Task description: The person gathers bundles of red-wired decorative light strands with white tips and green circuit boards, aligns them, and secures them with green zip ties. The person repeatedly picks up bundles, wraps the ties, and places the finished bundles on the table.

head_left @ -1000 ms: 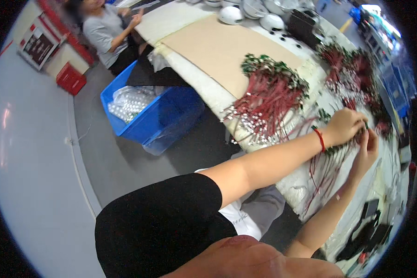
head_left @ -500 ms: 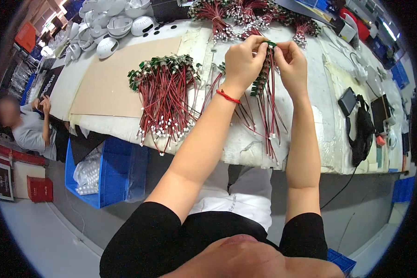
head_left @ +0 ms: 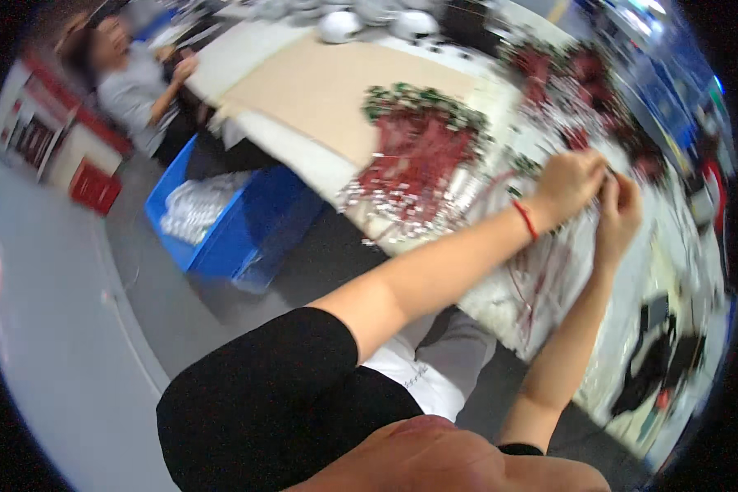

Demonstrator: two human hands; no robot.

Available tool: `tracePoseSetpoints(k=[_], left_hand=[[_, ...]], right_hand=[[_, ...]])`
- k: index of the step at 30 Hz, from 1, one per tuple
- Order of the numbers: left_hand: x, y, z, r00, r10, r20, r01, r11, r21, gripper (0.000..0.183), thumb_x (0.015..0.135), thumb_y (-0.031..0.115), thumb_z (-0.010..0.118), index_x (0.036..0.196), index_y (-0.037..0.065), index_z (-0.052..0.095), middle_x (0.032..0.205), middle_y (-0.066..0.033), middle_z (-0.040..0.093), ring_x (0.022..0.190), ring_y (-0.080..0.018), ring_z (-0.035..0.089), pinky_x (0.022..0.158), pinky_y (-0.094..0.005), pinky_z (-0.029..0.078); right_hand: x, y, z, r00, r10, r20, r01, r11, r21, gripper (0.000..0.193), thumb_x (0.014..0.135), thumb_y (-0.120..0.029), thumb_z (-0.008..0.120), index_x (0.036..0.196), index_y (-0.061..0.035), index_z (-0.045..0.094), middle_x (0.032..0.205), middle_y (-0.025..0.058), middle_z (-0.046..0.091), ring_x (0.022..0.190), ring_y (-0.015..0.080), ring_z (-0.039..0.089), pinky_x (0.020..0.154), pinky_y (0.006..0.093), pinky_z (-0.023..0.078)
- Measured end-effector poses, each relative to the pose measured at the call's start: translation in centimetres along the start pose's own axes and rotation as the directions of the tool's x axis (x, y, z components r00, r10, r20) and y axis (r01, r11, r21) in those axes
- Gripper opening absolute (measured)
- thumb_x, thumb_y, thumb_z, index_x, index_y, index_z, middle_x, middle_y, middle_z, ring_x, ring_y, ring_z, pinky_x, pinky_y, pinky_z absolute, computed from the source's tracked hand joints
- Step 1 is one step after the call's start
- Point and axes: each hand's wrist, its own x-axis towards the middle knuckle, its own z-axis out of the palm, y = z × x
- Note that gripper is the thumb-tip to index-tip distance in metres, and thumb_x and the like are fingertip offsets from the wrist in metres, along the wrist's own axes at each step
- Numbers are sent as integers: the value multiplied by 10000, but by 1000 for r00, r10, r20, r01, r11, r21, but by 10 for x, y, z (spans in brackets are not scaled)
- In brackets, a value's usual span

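My left hand (head_left: 570, 187), with a red string bracelet at its wrist, and my right hand (head_left: 621, 215) meet above the table, fingers pinched. Between their fingertips is a small circuit board, mostly hidden and smeared by motion; its green colour shows in the earlier picture. Red and black wires (head_left: 535, 275) hang down and lie on the table beneath my hands. Left of my hands lies a wide bundle of wired boards (head_left: 422, 152), green boards at the far end and white connectors at the near end.
Further bundles of red wires (head_left: 578, 78) lie at the back right. White domed housings (head_left: 340, 27) stand at the far edge beyond a beige board (head_left: 320, 90). Below the table's left edge is a blue bin (head_left: 221, 246) with bagged parts. A person (head_left: 143, 90) sits at the far left.
The view has swung left and tilted, so the table and both hands appear further right, and everything is blurred. My hands stay close together with fingers pinched.
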Motion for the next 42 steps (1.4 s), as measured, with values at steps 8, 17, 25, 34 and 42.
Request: tracePoseSetpoints(k=[8,17,25,34,42], left_hand=[[7,-10,-5,950,-312,8,293,881,-370,81,829,38,575,863,-30,602,780,-122,649,698,-190,627,649,-319,491],[14,-50,6,873,-477,100,398,579,-711,65,876,39,554,912,0,592,714,-25,588,619,-63,528,556,-220,445],[11,-50,-9,866,-384,321,499,719,-484,126,856,29,484,876,-4,604,707,-54,596,545,-96,552,450,-247,445],[1,-46,13,828,-448,337,536,808,-244,409,906,347,485,830,-39,596,720,-176,619,725,-243,612,679,-366,465],[0,-24,-1,956,-265,127,286,937,-201,262,857,223,569,810,-34,550,759,-213,615,751,-346,617,650,-390,468]], right_hand=[[1,21,5,989,117,95,-127,987,104,205,917,-158,561,1028,13,579,937,39,596,814,82,536,701,212,440],[1,15,9,992,114,47,-119,986,118,173,921,-155,548,989,-1,590,776,1,539,668,64,467,601,203,386],[-1,10,8,987,148,56,-152,985,80,173,922,-163,546,978,-6,592,768,-9,525,650,55,450,586,200,372],[-3,22,9,989,99,114,-103,994,36,174,930,-165,538,975,-1,572,779,-15,528,647,49,446,577,197,369],[0,21,8,985,109,133,-117,991,57,162,914,-145,559,952,12,578,796,1,560,669,55,490,577,194,392]])
